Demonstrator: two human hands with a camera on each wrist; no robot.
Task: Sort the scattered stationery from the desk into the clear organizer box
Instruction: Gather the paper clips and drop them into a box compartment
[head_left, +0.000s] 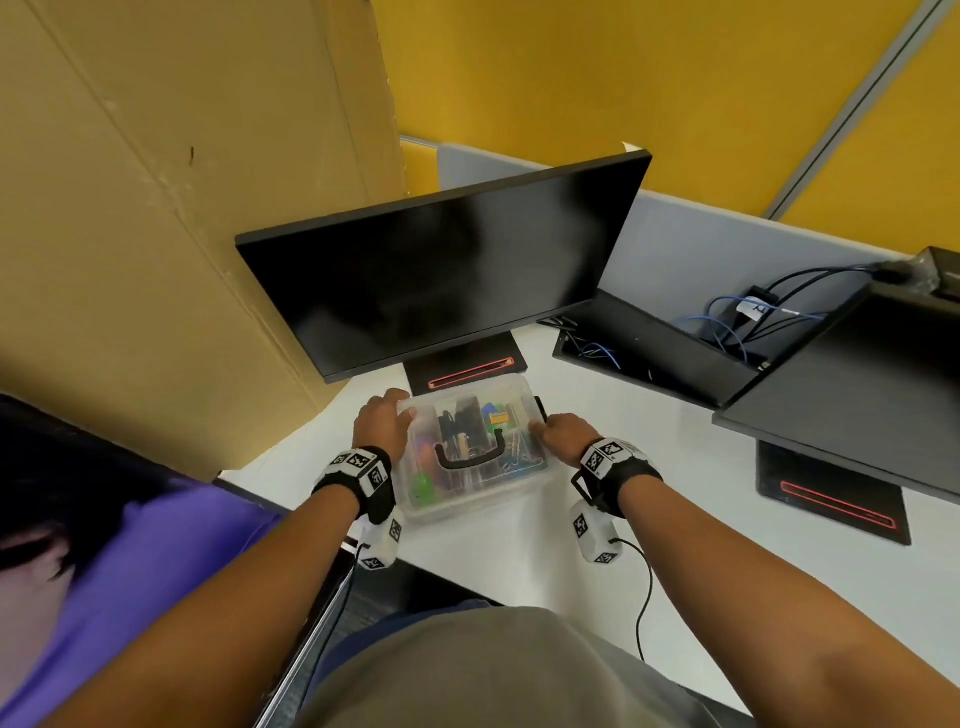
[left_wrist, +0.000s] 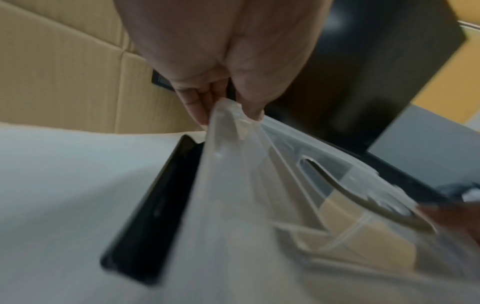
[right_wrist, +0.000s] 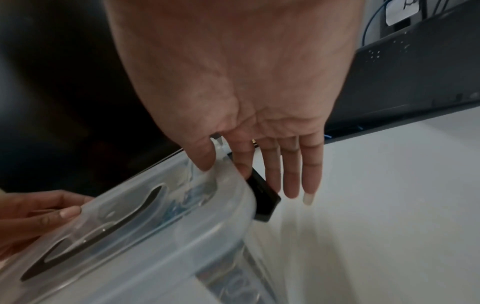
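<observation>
Monitor (head_left: 441, 270) just behind organizer box (head_left: 514, 483); cardboard (head_left: 156, 234) left.

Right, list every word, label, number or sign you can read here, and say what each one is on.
No text can be read in any view.
White tag on the cables behind the desk: a dark handwritten mark, too small to read.
Wrist bands: black-and-white square code markers, no letters.
Yellow label inside the clear organizer box: too blurred to read.
Monitor base: a red outline only, no words.
</observation>
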